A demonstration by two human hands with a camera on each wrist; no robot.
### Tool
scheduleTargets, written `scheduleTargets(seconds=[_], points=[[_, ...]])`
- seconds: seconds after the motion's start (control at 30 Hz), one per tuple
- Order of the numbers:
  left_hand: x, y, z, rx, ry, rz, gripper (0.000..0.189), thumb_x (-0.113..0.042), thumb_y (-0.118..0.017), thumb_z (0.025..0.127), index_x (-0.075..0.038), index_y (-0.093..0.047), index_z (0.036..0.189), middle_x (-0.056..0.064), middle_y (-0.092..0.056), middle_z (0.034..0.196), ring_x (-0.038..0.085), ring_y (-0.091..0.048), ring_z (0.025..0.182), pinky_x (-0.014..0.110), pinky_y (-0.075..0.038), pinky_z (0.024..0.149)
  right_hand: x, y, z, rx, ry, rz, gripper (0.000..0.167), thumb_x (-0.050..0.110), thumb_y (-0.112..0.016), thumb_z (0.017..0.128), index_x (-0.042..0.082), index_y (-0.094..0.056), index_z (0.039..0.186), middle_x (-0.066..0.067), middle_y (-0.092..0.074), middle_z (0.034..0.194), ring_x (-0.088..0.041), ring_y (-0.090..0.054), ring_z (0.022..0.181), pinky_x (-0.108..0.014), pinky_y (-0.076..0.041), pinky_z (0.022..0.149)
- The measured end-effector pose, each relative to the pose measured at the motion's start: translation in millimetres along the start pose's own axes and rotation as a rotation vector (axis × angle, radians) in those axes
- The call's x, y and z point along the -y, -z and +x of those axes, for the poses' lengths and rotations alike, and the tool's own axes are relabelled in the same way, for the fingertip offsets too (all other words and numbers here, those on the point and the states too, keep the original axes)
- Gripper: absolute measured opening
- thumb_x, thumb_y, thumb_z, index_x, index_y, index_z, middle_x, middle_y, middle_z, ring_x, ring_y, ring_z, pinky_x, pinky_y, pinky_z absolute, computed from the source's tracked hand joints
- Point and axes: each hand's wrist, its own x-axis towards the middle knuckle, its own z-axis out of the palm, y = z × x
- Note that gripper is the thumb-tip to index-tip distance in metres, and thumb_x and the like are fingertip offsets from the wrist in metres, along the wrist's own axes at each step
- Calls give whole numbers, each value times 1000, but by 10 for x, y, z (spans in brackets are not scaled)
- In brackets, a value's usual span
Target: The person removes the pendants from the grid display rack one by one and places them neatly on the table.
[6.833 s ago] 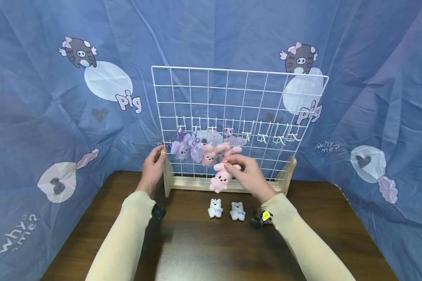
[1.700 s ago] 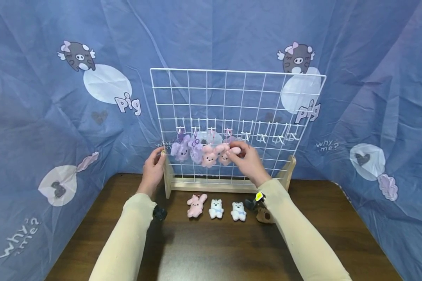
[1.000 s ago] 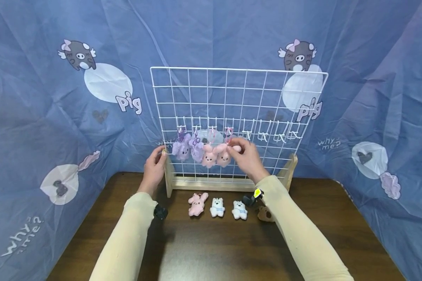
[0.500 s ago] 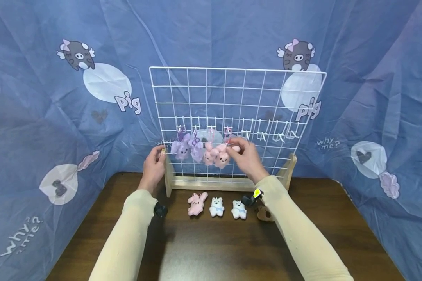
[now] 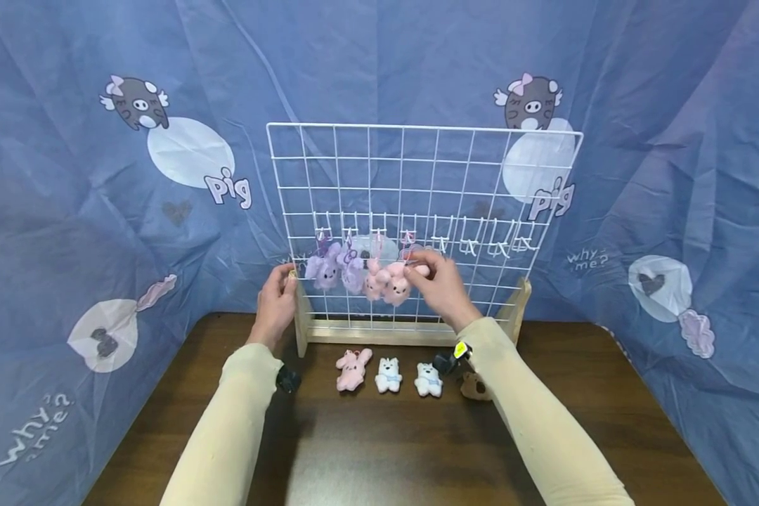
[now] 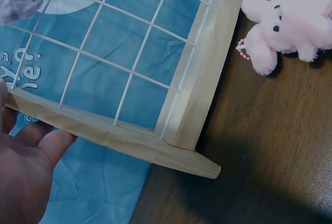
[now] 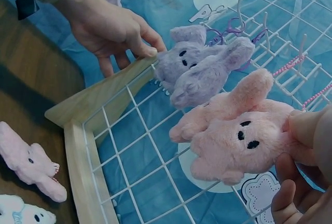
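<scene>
My left hand [image 5: 275, 307] holds the upper end of the wooden side foot [image 6: 119, 142] of a white wire grid rack [image 5: 368, 187]. At the rack my right hand [image 5: 444, 289] pinches an ear of a pink bunny plush keychain [image 7: 236, 140], whose pink bead chain [image 7: 315, 98] runs up to the fourth hook from the left. This bunny overlaps a second pink bunny [image 5: 373, 284] on the third hook. Two purple plush keychains [image 5: 325, 271] hang on the hooks further left.
Several white hooks [image 5: 469, 246] without plushes continue to the right. On the brown table [image 5: 379, 450] before the rack lie a pink bunny [image 5: 352, 370], two white plushes [image 5: 388, 375] with blue bows, and a brown plush [image 5: 474, 386] partly behind the right sleeve. A blue printed cloth [image 5: 379, 63] surrounds the table.
The pink bunny once in my right hand lies on the table. The right hand has gone to the bunny on the fourth hook and shifted it left against its neighbour. My left hand stays put.
</scene>
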Motion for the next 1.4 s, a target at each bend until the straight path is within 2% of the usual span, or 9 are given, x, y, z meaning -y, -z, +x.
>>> scheduleTargets(seconds=[0.23, 0.47, 0.57, 0.73, 0.83, 1.1, 1.27, 1.4], points=[[21, 4, 13, 4, -14, -12, 37, -23, -47, 114, -15, -53, 149, 20, -66, 138, 32, -59, 121, 48, -46, 98, 18, 6, 5, -12, 7, -18, 28, 8, -70, 101, -2, -70, 127, -21, -72, 117, -18, -65, 90, -21, -53, 71], [19, 9, 20, 10, -20, -58, 37, -22, -48, 113, -12, -53, 148, 22, -67, 127, 28, -56, 105, 38, -45, 86, 66, 17, 18, -5, 7, -26, 27, 10, -70, 102, -2, -72, 126, -21, -72, 119, -19, -67, 95, -22, -56, 77], [10, 6, 26, 8, -26, -71, 37, -22, -48, 113, -11, -53, 148, 24, -67, 126, 28, -56, 103, 37, -44, 84, 112, 25, 20, 2, -2, -18, 27, 10, -69, 102, -3, -71, 125, -22, -72, 119, -19, -68, 97, -22, -57, 78], [40, -13, 28, 1, -32, -81, 37, -21, -49, 113, -12, -53, 148, 23, -67, 119, 25, -54, 95, 34, -44, 78, 168, 31, 2, 11, -15, -7, 21, 10, -69, 102, -4, -73, 117, -21, -72, 118, -16, -68, 92, -22, -57, 76], [56, -25, 16, -9, -31, -83, 36, -21, -49, 113, -13, -54, 148, 22, -66, 112, 23, -52, 87, 33, -43, 73, 190, 46, -23, 13, 8, 0, 19, 10, -69, 102, -4, -74, 113, -21, -73, 114, -15, -67, 89, -22, -57, 74], [79, -45, 6, -27, -33, -84, 35, -22, -51, 112, -15, -56, 146, 22, -68, 110, 21, -52, 83, 31, -43, 70, 268, 131, -108, 8, 49, 45, 19, 9, -68, 103, -5, -74, 114, -22, -73, 113, -11, -66, 83, -26, -58, 71], [111, -45, 21, -28, -38, -96, 35, -22, -53, 112, -16, -58, 146, 22, -68, 106, 17, -53, 78, 28, -44, 66, 312, 189, -175, 31, 69, 43, 20, 12, -68, 103, -3, -74, 115, -17, -72, 100, -12, -59, 72, -23, -50, 61], [120, -26, 25, -29, -37, -96, 35, -23, -54, 112, -17, -58, 146, 22, -68, 108, 18, -53, 80, 28, -44, 68, 340, 227, -241, 62, 60, 44, 18, 14, -67, 104, 1, -75, 113, -11, -71, 96, -15, -59, 74, -23, -50, 63]])
